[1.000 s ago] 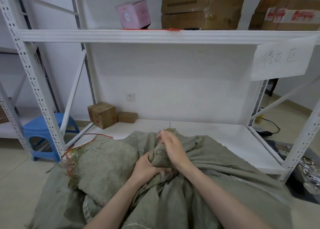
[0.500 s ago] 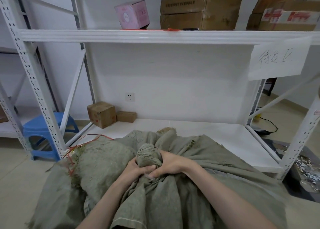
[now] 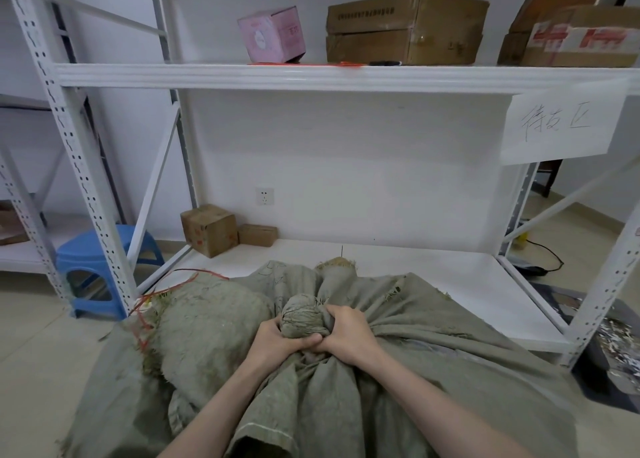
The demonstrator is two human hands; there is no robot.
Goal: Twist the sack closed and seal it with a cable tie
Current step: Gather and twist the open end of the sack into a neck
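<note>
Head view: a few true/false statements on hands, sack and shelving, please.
1. The left hand and right hand both grip the twisted neck of the sack. True.
2. A cable tie circles the neck. False: no tie shows on it, only the hands hold it shut.
3. The pink box stands on the floor. False: it sits on the upper shelf, left of the brown carton.
4. A blue stool stands on the floor at the left. True.
</note>
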